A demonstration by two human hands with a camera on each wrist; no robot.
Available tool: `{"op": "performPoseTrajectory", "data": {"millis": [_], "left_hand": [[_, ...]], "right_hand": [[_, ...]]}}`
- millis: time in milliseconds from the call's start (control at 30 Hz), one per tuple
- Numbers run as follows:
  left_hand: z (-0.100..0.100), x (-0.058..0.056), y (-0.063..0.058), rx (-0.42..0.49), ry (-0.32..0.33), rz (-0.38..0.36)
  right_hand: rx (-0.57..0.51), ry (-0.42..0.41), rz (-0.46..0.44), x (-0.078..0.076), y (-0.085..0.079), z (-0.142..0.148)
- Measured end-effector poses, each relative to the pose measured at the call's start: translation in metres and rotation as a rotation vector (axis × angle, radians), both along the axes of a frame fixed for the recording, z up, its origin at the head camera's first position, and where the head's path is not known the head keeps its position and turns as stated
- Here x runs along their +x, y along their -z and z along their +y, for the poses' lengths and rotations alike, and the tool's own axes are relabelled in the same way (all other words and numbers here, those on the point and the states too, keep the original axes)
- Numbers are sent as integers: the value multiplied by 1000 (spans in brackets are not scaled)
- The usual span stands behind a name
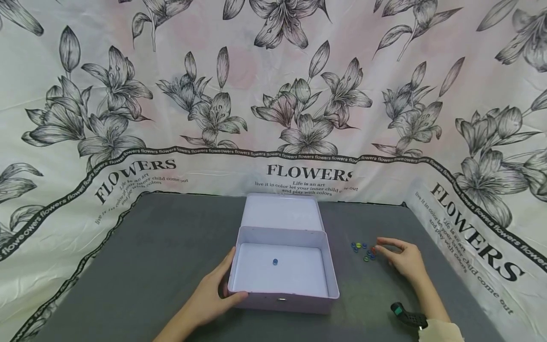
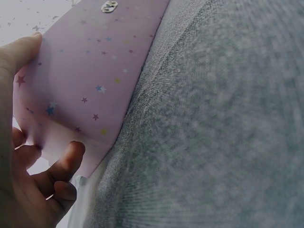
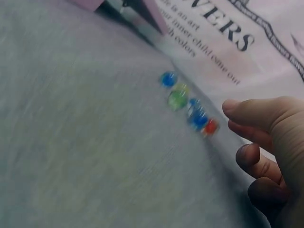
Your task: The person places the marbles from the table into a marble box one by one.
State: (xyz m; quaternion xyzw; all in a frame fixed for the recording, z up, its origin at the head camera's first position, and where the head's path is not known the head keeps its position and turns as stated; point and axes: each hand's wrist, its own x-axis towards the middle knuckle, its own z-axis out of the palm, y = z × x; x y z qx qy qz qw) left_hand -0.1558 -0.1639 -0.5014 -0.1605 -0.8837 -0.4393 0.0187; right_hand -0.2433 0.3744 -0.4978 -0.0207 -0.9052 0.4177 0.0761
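Note:
A pale lilac box [image 1: 282, 304] stands with its hinged lid [image 1: 282, 212] swung back, and its front carries small printed stars in the left wrist view. One blue marble [image 1: 275, 261] lies on the box floor. My left hand [image 1: 209, 294] grips the box's front left corner, thumb [image 2: 29, 47] at the front rim and fingers at the left side. Over the table's right part, my right hand [image 1: 403, 260] hovers beside several glass marbles, its thumb and forefinger bent toward a red marble [image 3: 210, 126]. A green marble [image 3: 177, 99] and a blue marble [image 3: 168, 79] lie farther off.
The box and marbles are on a dark grey cloth-covered table [image 1: 179, 228]. A white curtain [image 1: 205, 175] with printed flowers and lettering surrounds its back and sides. A black band [image 1: 408, 316] is on my right wrist.

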Motion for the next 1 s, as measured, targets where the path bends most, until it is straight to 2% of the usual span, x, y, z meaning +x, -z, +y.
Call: {"op": "performPoseTrajectory", "data": {"millis": [367, 1000], "left_hand": [[2, 2, -1, 11, -1, -21], [0, -1, 2, -9, -1, 20]], "right_hand": [[36, 16, 25, 5, 14, 1], [106, -14, 77, 5, 17, -3]]}}
